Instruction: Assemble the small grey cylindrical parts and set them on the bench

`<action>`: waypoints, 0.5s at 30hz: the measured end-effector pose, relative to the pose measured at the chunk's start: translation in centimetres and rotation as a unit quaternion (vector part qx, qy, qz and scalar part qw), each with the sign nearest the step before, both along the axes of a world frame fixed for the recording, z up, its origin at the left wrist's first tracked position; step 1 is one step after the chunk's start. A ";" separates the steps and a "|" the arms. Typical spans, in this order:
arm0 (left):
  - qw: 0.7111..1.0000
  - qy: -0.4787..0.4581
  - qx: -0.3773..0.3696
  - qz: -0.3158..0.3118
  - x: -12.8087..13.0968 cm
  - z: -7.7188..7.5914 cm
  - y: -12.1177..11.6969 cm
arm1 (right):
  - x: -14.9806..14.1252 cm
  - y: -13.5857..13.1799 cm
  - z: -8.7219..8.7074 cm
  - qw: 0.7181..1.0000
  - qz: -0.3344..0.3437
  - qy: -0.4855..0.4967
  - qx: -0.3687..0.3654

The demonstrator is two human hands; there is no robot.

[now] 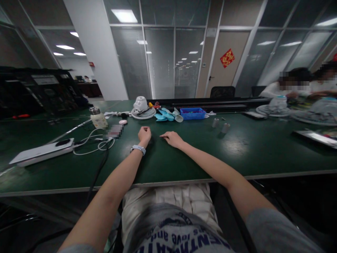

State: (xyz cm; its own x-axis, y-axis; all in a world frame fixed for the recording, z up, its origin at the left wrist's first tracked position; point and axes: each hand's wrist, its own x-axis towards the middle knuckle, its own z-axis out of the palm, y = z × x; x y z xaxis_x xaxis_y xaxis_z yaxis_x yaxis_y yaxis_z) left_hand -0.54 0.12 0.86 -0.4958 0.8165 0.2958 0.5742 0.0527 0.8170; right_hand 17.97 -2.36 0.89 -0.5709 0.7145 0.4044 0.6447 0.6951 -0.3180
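Observation:
My left hand point(144, 135), with a pale watch point(138, 150) on its wrist, rests over the green table point(189, 158). Its fingers are curled in, and whatever they may hold is hidden. Just to the right, apart from it, lies my right hand point(173, 139) with the index finger stretched out to the left; nothing shows in it. Beyond both hands are light-blue fan blades point(165, 115), a white fan base with a round grille point(142, 108), and a blue tray point(192, 113) with small items inside.
Two grey cylinders point(225, 128) stand to the right. On the left are a cream bottle point(99, 118), a blurred-out phone-like item point(115, 131), white cables point(86, 153) and a white box-shaped device point(43, 152). Other people point(292, 84) sit at the far right.

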 end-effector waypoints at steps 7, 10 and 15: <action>1.000 0.011 0.002 -0.010 0.0 -0.1 0.0 | 9.1 2.3 2.5 0.970 -0.212 0.044 0.115; 1.000 0.015 -0.001 -0.016 0.1 -0.3 0.0 | 16.4 3.1 3.2 0.911 -0.369 0.067 0.173; 1.000 0.015 -0.009 -0.021 0.1 -0.3 0.0 | 25.8 2.8 2.2 0.822 -0.536 0.100 0.162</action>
